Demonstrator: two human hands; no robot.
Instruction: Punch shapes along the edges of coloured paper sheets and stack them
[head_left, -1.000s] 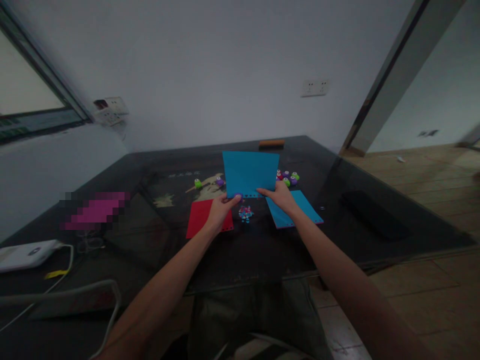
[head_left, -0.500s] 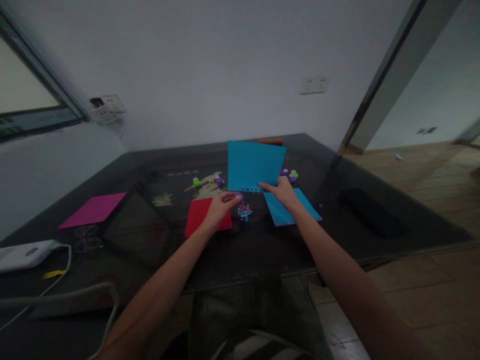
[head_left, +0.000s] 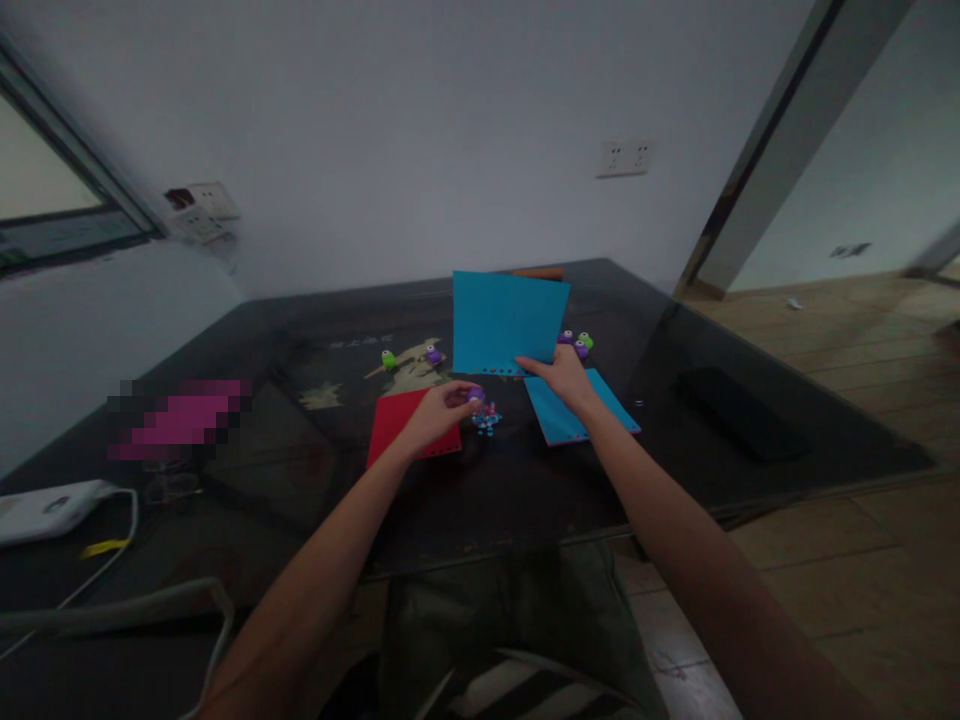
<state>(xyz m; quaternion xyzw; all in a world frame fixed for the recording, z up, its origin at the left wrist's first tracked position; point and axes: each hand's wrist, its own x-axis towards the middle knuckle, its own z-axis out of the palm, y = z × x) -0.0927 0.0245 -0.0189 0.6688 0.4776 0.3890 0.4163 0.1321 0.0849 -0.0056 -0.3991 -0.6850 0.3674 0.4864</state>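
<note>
Pink sheet (head_left: 176, 425) at the left is blurred out. Our left hand (head_left: 439, 412) pinches a tiny purple punch (head_left: 474, 396), hard to make out; right hand (head_left: 561, 374) grips the blue sheet (head_left: 506, 320) above the table (head_left: 495, 490).

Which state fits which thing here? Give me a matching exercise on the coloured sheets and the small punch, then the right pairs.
Things:
1. upright blue paper sheet
2. flat red paper sheet
3. small purple craft punch
4. flat blue paper sheet

States:
A. pinched in the left hand
B. on the table under the right wrist
C. held up at its lower edge by the right hand
D. on the table under the left hand

Pairs: 1-C, 2-D, 3-A, 4-B
</note>
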